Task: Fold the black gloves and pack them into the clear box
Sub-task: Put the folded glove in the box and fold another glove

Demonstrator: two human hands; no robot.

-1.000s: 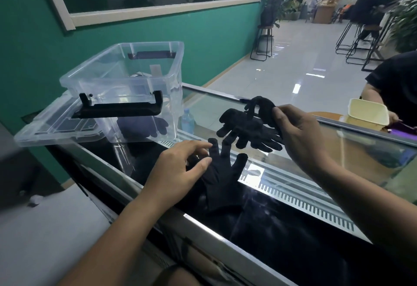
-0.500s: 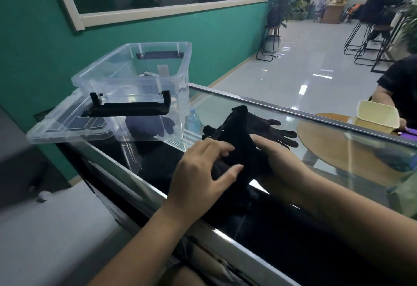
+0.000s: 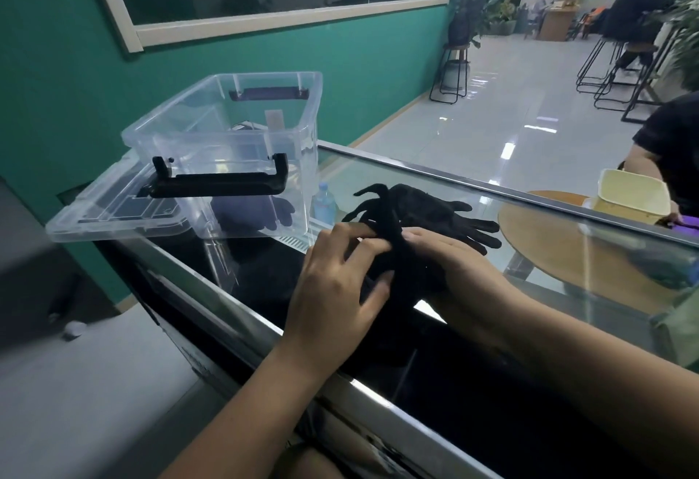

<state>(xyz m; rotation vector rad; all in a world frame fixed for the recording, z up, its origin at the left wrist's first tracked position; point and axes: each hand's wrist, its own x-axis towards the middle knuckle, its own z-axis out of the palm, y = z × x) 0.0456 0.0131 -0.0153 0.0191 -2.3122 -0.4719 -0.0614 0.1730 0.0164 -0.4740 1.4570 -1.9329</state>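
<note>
A pair of black gloves [image 3: 406,251] lies bunched on the glass counter [image 3: 472,376], folded over with fingers splaying up and to the right. My left hand [image 3: 336,282] pinches the fold from the left. From the right, my right hand [image 3: 450,270] holds the glove cloth, its fingers curled under the fabric. The clear box [image 3: 227,145] with black handles stands open at the counter's left end, on its clear lid [image 3: 113,214]. Dark gloves [image 3: 249,212] show through its front wall.
A small water bottle [image 3: 324,208] stands just right of the box. Beyond the glass, a round wooden table [image 3: 567,240] carries a cream tub [image 3: 631,196], with a seated person [image 3: 669,149] beside it. The teal wall runs along the left.
The glove my right hand held up in the air has come down onto the other glove. Both hands now close on the stacked pair and fold it over.
</note>
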